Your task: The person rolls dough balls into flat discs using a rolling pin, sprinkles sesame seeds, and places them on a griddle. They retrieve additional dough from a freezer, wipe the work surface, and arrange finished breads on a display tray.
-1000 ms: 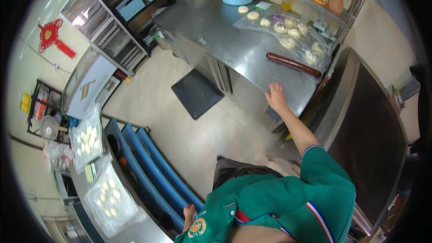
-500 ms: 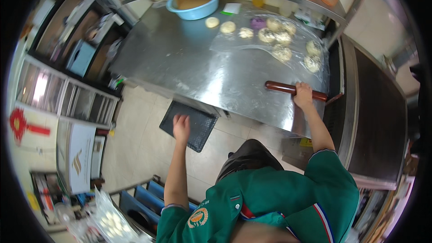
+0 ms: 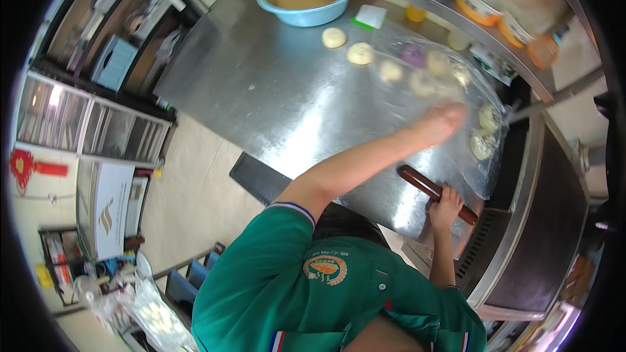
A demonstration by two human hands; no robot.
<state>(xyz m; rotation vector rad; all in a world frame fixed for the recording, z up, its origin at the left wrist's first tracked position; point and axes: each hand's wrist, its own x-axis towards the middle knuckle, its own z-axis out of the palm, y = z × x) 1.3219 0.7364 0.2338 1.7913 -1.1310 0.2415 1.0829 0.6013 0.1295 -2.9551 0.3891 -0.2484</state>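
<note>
My left hand (image 3: 450, 120), smeared by motion, reaches across the steel table to the dough balls under clear plastic film. Its fingers are too blurred to show whether they hold anything. Beyond it lie several pale dough balls (image 3: 422, 82) and a purple one (image 3: 412, 55). Two more dough balls (image 3: 483, 145) sit right of the hand, beneath the film (image 3: 479, 179). My right hand (image 3: 446, 206) is closed around a dark red rolling pin (image 3: 421, 182) near the table's front right edge. Two uncovered dough balls (image 3: 360, 53) rest farther left.
A light blue basin (image 3: 306, 16) of tan contents stands at the back of the steel table (image 3: 254, 85). A shelf (image 3: 450, 10) with tubs and a bottle (image 3: 544, 51) runs above. A dark oven-like unit (image 3: 541, 221) borders the right; a black tray (image 3: 257, 179) lies below the front edge.
My left hand has swung from beside the table, up and right, over the dough balls. My right hand keeps its grip on the rolling pin. The whole view has shifted and turned.
</note>
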